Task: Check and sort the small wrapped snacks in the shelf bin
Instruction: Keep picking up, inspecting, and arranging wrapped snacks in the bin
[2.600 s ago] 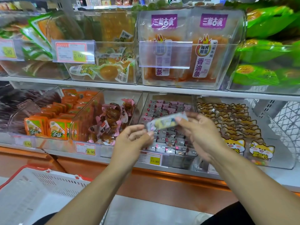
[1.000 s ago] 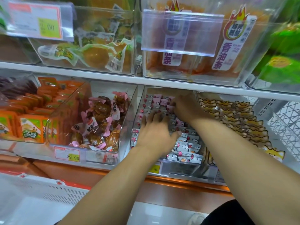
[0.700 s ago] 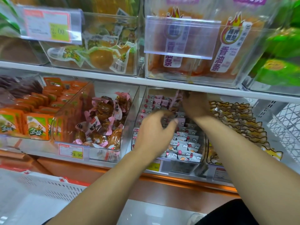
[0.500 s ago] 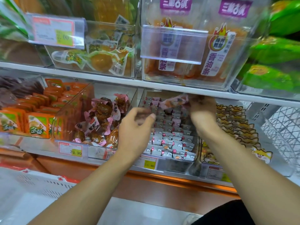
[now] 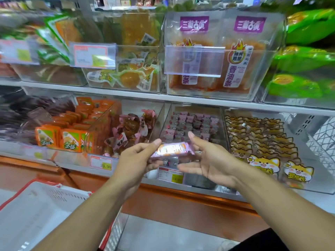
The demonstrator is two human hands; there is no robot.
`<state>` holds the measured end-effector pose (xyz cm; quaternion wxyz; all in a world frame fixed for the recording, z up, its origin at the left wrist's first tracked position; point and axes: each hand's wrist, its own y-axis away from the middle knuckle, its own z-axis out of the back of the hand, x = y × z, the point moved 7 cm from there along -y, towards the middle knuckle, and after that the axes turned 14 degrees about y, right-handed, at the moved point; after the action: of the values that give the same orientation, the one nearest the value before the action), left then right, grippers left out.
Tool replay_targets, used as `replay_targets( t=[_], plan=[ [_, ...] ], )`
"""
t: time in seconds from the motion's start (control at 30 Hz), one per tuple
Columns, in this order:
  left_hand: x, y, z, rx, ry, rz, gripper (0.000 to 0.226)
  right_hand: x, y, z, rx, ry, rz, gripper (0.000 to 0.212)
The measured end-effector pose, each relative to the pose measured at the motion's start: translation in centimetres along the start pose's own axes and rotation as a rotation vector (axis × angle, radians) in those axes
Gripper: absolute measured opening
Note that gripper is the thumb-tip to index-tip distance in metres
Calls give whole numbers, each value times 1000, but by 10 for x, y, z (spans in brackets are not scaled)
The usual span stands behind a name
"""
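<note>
A clear shelf bin (image 5: 167, 115) on the lower shelf holds several small pink and grey wrapped snacks (image 5: 193, 124) in rows. In front of it my left hand (image 5: 135, 160) grips one long pink and orange wrapped snack (image 5: 170, 150) by its left end, thumb on top and fingers underneath. My right hand (image 5: 210, 161) is beside the snack's right end with its fingers straight and spread, palm turned to the left. Whether the right thumb touches the wrapper is hidden behind the snack.
A bin of pink-wrapped brown snacks (image 5: 130, 127) and orange packets (image 5: 71, 140) stand to the left, cat-face packets (image 5: 257, 142) to the right. Above is a shelf with large clear bins (image 5: 223, 69). A white basket with a red rim (image 5: 36, 205) sits at lower left.
Both hands have come back out of the bin. They were reaching among the small snacks; now the left hand holds a long pink snack up in front of the bin.
</note>
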<state>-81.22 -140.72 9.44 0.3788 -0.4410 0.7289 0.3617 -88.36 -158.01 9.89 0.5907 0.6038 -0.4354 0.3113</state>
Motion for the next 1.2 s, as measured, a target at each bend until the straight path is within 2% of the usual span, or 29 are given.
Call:
replay_targets(
  t=[0.07, 0.17, 0.33, 0.5, 0.57, 0.67, 0.8, 0.87, 0.93, 1.03, 1.2],
  plan=[
    [-1, 3, -2, 28, -27, -8, 25, -2, -1, -1, 23, 57, -13, 53],
    [-1, 3, -5, 71, 22, -17, 25, -1, -9, 6, -8, 69, 35, 45],
    [6, 2, -9, 74, 125, 101, 34, 11, -7, 13, 54, 57, 172, 33],
    [13, -2, -9, 65, 137, 127, 28, 17, -3, 23, -41, 262, 285, 38],
    [8, -3, -12, 105, 137, 73, 31, 19, -3, 24, -32, 209, 285, 42],
    [3, -4, -15, 170, 108, -13, 33, 15, -6, 23, 48, -12, 203, 51],
    [4, -3, -17, 240, -48, -90, 32, 8, -10, 24, 24, -4, 120, 45],
    [5, -5, -17, 220, 8, -71, 38, 11, -10, 25, 13, -33, 161, 36],
    [10, -7, -14, 185, 105, 5, 47, 14, -8, 26, 23, -28, 208, 36],
    [12, -7, -11, 140, 76, 28, 41, 14, -8, 25, 43, 46, 227, 30],
    [7, -7, -12, 123, 68, -49, 41, 15, -7, 27, -14, -37, 227, 47]
  ],
)
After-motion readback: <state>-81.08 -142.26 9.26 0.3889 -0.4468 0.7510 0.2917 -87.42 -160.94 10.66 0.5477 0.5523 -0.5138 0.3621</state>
